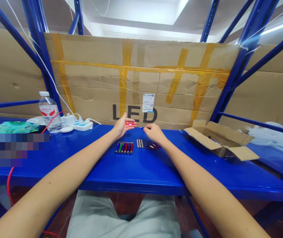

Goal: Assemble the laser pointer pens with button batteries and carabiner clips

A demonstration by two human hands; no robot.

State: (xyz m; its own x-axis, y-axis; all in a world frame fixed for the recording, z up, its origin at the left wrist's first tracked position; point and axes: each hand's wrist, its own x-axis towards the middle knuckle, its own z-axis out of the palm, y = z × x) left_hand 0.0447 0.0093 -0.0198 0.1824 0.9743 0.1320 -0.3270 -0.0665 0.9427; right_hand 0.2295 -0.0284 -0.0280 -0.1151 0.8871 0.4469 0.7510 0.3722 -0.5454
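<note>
While the table (111, 170) spans below, left hand (122, 128) is spread, right hand (155, 133) pinches a mostly hidden blue tube (142, 128) between the two, red spot (130, 125) on left fingers. Best keep tube steady, aimed squarely palmward.

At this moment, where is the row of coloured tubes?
In the head view, the coloured tubes lie on the blue table, just left of centre, nearer the person than the left hand, with the small silver discs to their right.
</note>
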